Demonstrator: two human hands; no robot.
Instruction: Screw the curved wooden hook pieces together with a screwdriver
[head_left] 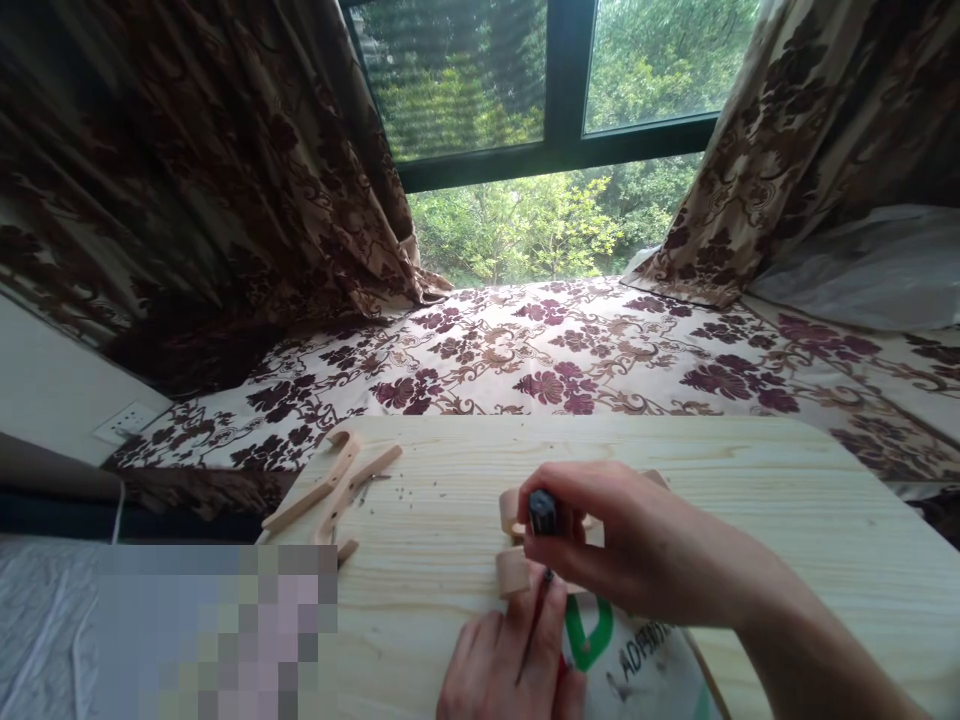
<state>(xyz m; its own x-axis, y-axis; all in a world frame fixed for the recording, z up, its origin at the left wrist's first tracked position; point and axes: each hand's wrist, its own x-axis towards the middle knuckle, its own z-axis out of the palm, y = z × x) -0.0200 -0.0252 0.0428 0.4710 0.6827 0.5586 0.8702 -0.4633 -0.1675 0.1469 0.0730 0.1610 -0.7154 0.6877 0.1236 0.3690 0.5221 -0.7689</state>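
My right hand [600, 530] is closed around the dark handle of a screwdriver [541, 512], its shaft angled down toward my left fingertips. Below it, my left hand [502, 650] presses its fingers against a curved light-wood piece [513, 572]; its fingertips are partly hidden. Just behind lies another rounded wooden end [508, 510], mostly covered by my right hand. A white plastic bag [637, 660] with green and black print lies under my right wrist, beside my left hand. What the screwdriver tip touches is too small to make out.
Several curved wooden pieces [330, 490] lie at the table's left side, with small screws [401, 495] scattered nearby. The pale wooden table [810, 520] meets a floral-covered window ledge [540, 350]. Patterned curtains [330, 150] hang at both sides. A blurred patch covers the lower left.
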